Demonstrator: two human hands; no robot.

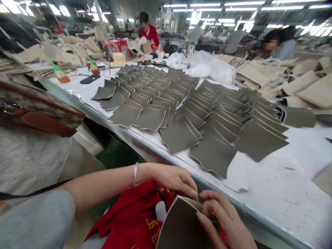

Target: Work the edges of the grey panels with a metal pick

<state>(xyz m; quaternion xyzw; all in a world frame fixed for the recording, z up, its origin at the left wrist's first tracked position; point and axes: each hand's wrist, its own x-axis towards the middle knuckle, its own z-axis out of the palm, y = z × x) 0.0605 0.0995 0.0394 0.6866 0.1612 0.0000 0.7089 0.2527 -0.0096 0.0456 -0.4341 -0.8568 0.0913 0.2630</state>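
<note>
A grey-brown leather piece with pale edges is held upright over my lap, at the table's near edge. My right hand grips it at its upper right, the thumb on the dark face and the fingers behind. At the top edge, my left hand has its fingers curled down against the piece; its thumb is hidden. Between the hands the top edge parts slightly and a yellowish inner side shows. Many like leather pieces lie overlapped in rows on the white table.
Brushes with green handles and a black phone-like object lie at the far left. Clear plastic bags and beige piles stand behind the rows. A brown-trimmed bag is at left. A person in red works across the table.
</note>
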